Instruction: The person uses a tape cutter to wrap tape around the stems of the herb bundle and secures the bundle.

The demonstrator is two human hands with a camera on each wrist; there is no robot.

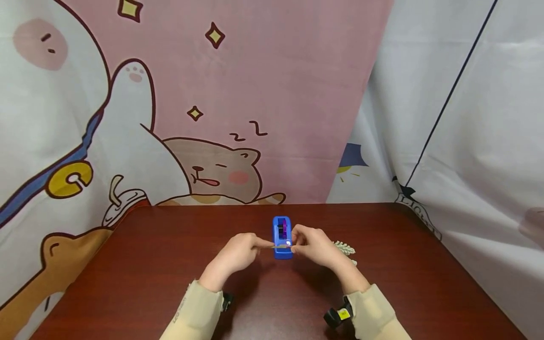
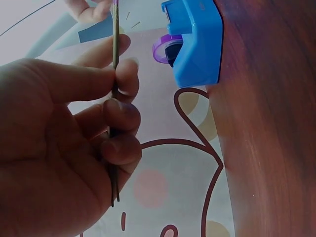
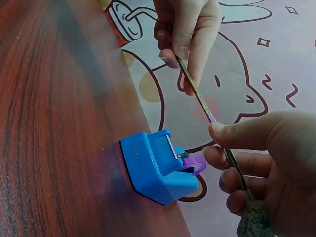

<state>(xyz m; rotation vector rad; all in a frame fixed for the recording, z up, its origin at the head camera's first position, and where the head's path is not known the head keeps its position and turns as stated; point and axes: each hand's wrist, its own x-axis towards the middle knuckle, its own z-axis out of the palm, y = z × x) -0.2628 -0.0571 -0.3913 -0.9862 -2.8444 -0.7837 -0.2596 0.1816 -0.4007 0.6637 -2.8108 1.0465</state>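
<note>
Thin greenish-brown plant stems (image 3: 197, 95) run between both hands in the right wrist view. My left hand (image 1: 239, 252) grips their bare end with curled fingers; in the left wrist view two thin tips stick out below the fist. My right hand (image 1: 316, 245) pinches them farther along between thumb and fingers, beside a bit of purple tape (image 3: 211, 119) on the stems. A green leafy head (image 3: 254, 222) hangs past my right fingers. Just beyond the stems stands a blue tape dispenser (image 1: 283, 255) with a purple tape roll (image 3: 198, 165); neither hand appears to grip it.
Under everything is a dark reddish-brown wooden table (image 1: 170, 264). A printed cartoon cloth (image 1: 276, 94) hangs behind it, and a white cloth (image 1: 476, 141) borders the right side. Black wrist cameras (image 1: 338, 316) sit on the sleeves.
</note>
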